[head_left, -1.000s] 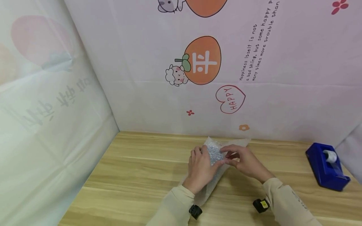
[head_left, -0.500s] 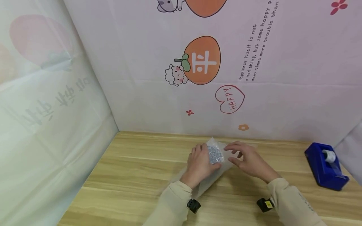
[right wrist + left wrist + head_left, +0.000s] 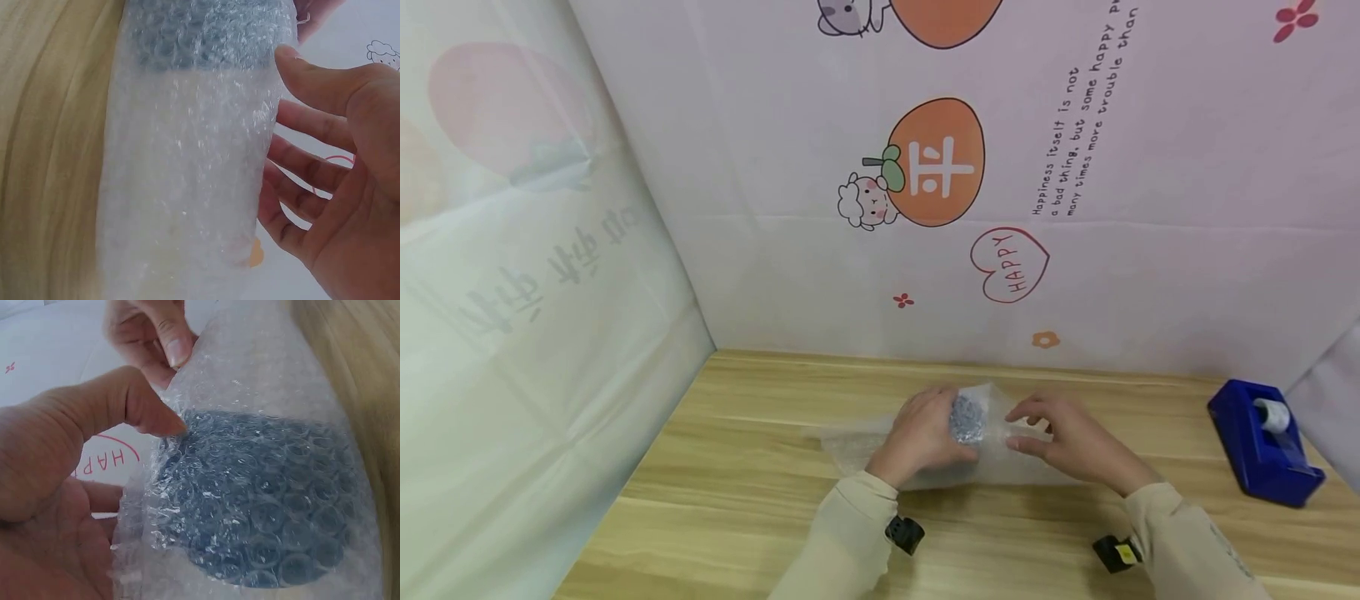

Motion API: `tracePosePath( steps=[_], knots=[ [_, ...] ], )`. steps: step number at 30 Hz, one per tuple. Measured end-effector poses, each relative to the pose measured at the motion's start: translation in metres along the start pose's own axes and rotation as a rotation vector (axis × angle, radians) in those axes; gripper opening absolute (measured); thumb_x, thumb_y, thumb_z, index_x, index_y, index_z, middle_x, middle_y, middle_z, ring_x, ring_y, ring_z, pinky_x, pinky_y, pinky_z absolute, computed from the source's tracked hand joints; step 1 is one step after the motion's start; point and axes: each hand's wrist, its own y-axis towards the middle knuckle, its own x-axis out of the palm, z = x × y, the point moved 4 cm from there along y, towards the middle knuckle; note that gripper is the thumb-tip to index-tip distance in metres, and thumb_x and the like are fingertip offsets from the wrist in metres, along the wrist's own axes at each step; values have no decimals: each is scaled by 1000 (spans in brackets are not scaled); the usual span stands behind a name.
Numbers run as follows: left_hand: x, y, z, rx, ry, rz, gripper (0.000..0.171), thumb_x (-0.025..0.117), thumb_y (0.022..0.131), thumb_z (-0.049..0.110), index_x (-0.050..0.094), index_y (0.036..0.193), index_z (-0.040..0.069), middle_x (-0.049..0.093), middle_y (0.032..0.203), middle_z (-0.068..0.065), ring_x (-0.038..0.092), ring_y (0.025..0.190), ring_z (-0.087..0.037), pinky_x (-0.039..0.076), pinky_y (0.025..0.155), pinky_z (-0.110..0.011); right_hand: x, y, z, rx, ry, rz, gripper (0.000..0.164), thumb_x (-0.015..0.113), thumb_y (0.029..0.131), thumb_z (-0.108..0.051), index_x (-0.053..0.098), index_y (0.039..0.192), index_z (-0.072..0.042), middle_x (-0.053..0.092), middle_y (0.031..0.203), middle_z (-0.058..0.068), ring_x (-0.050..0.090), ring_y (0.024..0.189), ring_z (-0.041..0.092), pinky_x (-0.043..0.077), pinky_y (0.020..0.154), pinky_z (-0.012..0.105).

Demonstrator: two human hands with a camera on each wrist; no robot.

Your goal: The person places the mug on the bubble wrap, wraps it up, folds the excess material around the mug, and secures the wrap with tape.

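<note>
A blue-grey object with a rounded end (image 3: 269, 500) shows through clear bubble wrap (image 3: 187, 169); its kind cannot be made out. In the head view, my left hand (image 3: 925, 429) grips the wrapped object from the left. Its thumb lies along the wrap's edge in the left wrist view, with fingers behind. My right hand (image 3: 1063, 437) is at the wrap's right part, thumb and fingers apart and loosely bent. In the right wrist view its thumb tip meets the wrap's edge, and the other fingers lie along that edge, their tips partly hidden.
A blue tape dispenser (image 3: 1262, 450) with a roll of tape stands at the right of the wooden table (image 3: 737, 467). A printed pinkish-white cloth (image 3: 812, 275) rises behind the table. Another pale cloth (image 3: 550, 333) hangs on the left.
The bubble wrap has turned from slanting to lying crosswise, its loose ends now reaching left and right. My right hand has shifted slightly right; the left still holds the wrapped object.
</note>
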Motion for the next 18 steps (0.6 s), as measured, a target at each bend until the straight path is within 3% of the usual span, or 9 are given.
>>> tracePosePath(
  steps=[5,8,12,15,18],
  knots=[
    [-3,1,-4,61,54,-36,89,87,76,35,46,150,6,54,148,-6,51,133,-24,34,115,-37,4,-2,1,23,-3,26,18,82,87,-22,74,100,-15,67,109,3,63,105,30,55,84,49],
    [-4,1,-7,83,71,-59,90,86,78,37,44,152,7,49,152,-5,47,138,-24,33,116,-36,6,-3,5,53,-15,66,21,85,84,-26,73,97,-14,65,118,17,60,112,41,50,91,60],
    [-4,1,-8,114,87,-72,89,86,79,36,44,152,7,48,154,-6,43,141,-24,30,118,-35,10,-2,13,103,30,46,18,84,85,-31,73,93,-18,57,134,30,51,124,54,44,96,68],
    [-4,1,-9,130,99,-76,89,86,80,36,44,152,6,48,154,-7,43,142,-23,29,118,-34,13,-1,18,113,85,-2,17,81,88,-31,73,95,-18,58,135,30,51,126,54,42,97,70],
    [-4,1,-10,136,99,-82,89,85,80,36,43,153,6,47,155,-7,42,142,-23,28,119,-34,14,0,21,105,135,-40,17,78,90,-31,73,98,-18,66,126,20,57,122,47,42,96,70]
  ],
)
